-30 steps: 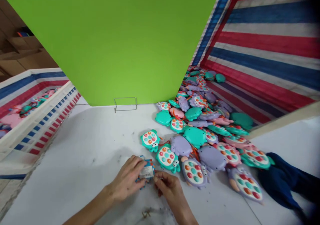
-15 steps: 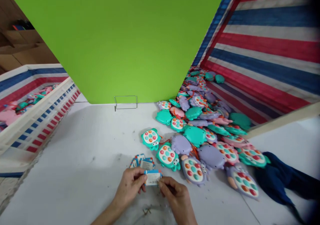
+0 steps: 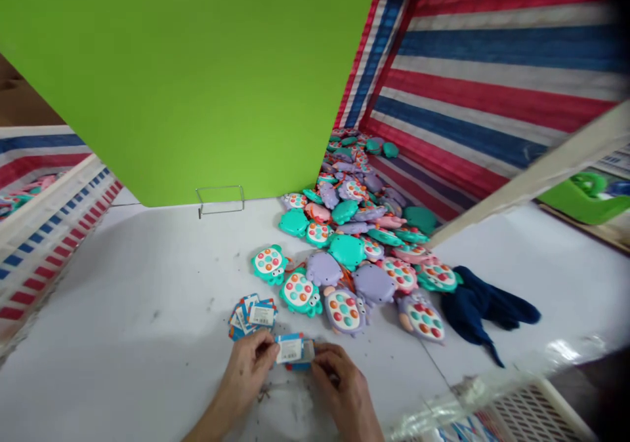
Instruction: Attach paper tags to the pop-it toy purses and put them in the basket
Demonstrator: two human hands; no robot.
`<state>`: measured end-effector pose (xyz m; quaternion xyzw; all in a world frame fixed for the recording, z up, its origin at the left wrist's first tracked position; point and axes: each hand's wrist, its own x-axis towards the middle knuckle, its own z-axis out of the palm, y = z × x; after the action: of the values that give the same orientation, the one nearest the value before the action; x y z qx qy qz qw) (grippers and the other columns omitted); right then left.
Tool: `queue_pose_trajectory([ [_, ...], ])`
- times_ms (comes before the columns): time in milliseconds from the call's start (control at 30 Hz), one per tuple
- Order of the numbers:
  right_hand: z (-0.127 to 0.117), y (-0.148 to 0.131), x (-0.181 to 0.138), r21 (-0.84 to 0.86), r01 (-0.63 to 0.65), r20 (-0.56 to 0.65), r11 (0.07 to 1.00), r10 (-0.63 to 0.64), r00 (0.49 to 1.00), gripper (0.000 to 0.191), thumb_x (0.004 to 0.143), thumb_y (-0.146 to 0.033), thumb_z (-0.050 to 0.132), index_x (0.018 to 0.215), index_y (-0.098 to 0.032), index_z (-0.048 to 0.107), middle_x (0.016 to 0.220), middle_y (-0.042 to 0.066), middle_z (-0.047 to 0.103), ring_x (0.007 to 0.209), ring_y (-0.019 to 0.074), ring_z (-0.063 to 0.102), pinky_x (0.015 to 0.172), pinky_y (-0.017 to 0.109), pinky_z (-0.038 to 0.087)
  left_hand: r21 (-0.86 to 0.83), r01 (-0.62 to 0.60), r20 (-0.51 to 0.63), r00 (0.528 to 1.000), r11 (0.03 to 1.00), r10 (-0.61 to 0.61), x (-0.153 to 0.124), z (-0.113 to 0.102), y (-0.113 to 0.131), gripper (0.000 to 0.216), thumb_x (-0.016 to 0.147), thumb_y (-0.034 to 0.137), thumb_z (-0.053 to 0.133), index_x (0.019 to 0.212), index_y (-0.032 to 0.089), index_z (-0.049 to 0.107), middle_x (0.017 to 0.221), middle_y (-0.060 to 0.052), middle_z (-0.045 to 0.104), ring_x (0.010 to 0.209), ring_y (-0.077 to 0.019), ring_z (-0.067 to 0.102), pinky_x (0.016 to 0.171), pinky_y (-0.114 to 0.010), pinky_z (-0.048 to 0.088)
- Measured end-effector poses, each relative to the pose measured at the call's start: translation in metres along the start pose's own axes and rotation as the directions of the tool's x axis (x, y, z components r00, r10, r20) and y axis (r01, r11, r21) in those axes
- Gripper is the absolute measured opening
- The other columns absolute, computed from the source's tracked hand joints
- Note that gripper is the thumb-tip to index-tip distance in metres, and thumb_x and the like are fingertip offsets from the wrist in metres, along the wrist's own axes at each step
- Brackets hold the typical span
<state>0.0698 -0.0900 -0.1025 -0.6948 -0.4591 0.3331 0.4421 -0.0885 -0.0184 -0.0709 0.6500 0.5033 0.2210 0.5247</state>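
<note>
Close to the table's front, my left hand (image 3: pixel 247 367) pinches the left edge of a small blue-and-white printed card (image 3: pixel 289 349). My right hand (image 3: pixel 344 384) is closed on the right edge of a second card (image 3: pixel 308 351), which lies partly behind the first. A loose fanned heap of similar cards (image 3: pixel 262 315) rests on the table just beyond my left hand. Beyond my hands lie turtle-shaped pop toys; the nearest are a teal one (image 3: pixel 300 291) and a purple one (image 3: pixel 344 311), with colored bubbles facing up.
A big green panel (image 3: pixel 172 88) stands at the back, a wire bracket (image 3: pixel 220 199) at its base. Toys spill from a striped-lined bin (image 3: pixel 472 94) at right. A dark blue cloth (image 3: pixel 485 307) lies right; white crates stand left (image 3: pixel 54 222) and lower right (image 3: pixel 536 409).
The view has turned to the right. The cards in my hands have slid apart, so a second one shows at my right fingers. More of the card heap is visible.
</note>
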Motion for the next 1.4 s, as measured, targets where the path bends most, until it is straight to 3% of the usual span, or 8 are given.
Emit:
queue_pose_trajectory([
  [67, -0.008, -0.006, -0.002, -0.067, 0.047, -0.012, 0.997, -0.048, 0.999, 0.031, 0.079, -0.04, 0.047, 0.064, -0.017, 0.061, 0.092, 0.009, 0.06, 0.05, 0.012, 0.054, 0.047, 0.023, 0.043, -0.078, 0.04, 0.036, 0.999, 0.996, -0.037, -0.001, 0.002, 0.004, 0.023, 0.075, 0.035, 0.046, 0.062, 0.016, 0.048, 0.055, 0.002, 0.048, 0.052, -0.0121, 0.047, 0.048, -0.02, 0.034],
  [200, -0.019, -0.027, -0.004, -0.127, 0.083, 0.081, 0.988, -0.073, 0.994, 0.026, 0.082, -0.035, 0.046, 0.069, -0.018, 0.061, 0.061, 0.001, 0.059, 0.05, 0.0131, 0.053, 0.048, 0.021, 0.041, -0.196, 0.084, 0.09, 0.994, 0.977, -0.067, -0.005, 0.011, 0.014, 0.019, 0.075, 0.033, 0.046, 0.067, 0.016, 0.046, 0.058, 0.001, 0.051, 0.052, -0.0126, 0.052, 0.047, -0.02, 0.038],
  [300, -0.021, -0.038, -0.002, -0.119, 0.033, 0.108, 0.992, -0.02, 0.994, 0.026, 0.08, -0.035, 0.048, 0.067, -0.016, 0.061, 0.054, -0.001, 0.057, 0.048, 0.0126, 0.05, 0.047, 0.02, 0.039, -0.216, 0.053, 0.075, 0.996, 0.975, -0.037, -0.008, 0.017, 0.02, 0.017, 0.076, 0.032, 0.047, 0.069, 0.016, 0.046, 0.06, 0.002, 0.051, 0.054, -0.0126, 0.053, 0.049, -0.02, 0.04],
  [567, -0.019, -0.039, 0.001, -0.057, -0.049, 0.069, 0.997, 0.053, 0.996, 0.026, 0.076, -0.033, 0.05, 0.058, -0.016, 0.055, 0.048, -0.004, 0.046, 0.045, 0.0102, 0.04, 0.044, 0.02, 0.032, -0.022, -0.084, 0.101, 0.991, 0.996, 0.086, -0.013, 0.016, 0.024, 0.016, 0.081, 0.028, 0.043, 0.073, 0.016, 0.05, 0.065, 0.0, 0.052, 0.064, -0.0145, 0.054, 0.059, -0.021, 0.042],
  [900, -0.019, -0.048, 0.001, -0.065, -0.067, 0.047, 0.996, 0.07, 0.996, 0.022, 0.073, -0.027, 0.049, 0.054, -0.016, 0.05, 0.047, -0.006, 0.038, 0.044, 0.0092, 0.035, 0.043, 0.019, 0.027, 0.155, -0.233, 0.136, 0.967, 0.96, 0.213, -0.014, 0.017, 0.022, 0.018, 0.084, 0.024, 0.037, 0.074, 0.016, 0.05, 0.064, 0.001, 0.049, 0.061, -0.013, 0.048, 0.057, -0.021, 0.035],
  [1033, -0.019, -0.049, 0.001, -0.059, -0.059, 0.054, 0.997, 0.062, 0.997, 0.02, 0.073, -0.025, 0.047, 0.055, -0.016, 0.048, 0.047, -0.006, 0.038, 0.044, 0.0093, 0.036, 0.044, 0.019, 0.029, 0.159, -0.269, 0.146, 0.958, 0.95, 0.246, -0.016, 0.019, 0.02, 0.017, 0.085, 0.022, 0.035, 0.076, 0.017, 0.049, 0.066, 0.001, 0.048, 0.062, -0.0123, 0.046, 0.058, -0.02, 0.034],
  [1267, -0.018, -0.052, -0.001, -0.059, -0.063, 0.053, 0.996, 0.066, 0.996, 0.02, 0.072, -0.026, 0.046, 0.053, -0.018, 0.044, 0.047, -0.006, 0.035, 0.044, 0.0086, 0.032, 0.042, 0.02, 0.026, -0.019, -0.176, 0.15, 0.973, 0.984, 0.177, -0.019, 0.018, 0.017, 0.017, 0.085, 0.025, 0.035, 0.076, 0.017, 0.047, 0.066, 0.001, 0.048, 0.064, -0.0131, 0.048, 0.058, -0.02, 0.036],
  [1400, -0.018, -0.053, -0.001, -0.067, -0.061, 0.073, 0.996, 0.066, 0.995, 0.02, 0.071, -0.025, 0.046, 0.053, -0.018, 0.044, 0.046, -0.006, 0.036, 0.043, 0.0089, 0.033, 0.043, 0.02, 0.026, 0.059, -0.21, 0.145, 0.969, 0.976, 0.2, -0.021, 0.02, 0.02, 0.018, 0.084, 0.024, 0.035, 0.072, 0.017, 0.046, 0.064, 0.001, 0.046, 0.061, -0.0125, 0.045, 0.057, -0.02, 0.035],
])
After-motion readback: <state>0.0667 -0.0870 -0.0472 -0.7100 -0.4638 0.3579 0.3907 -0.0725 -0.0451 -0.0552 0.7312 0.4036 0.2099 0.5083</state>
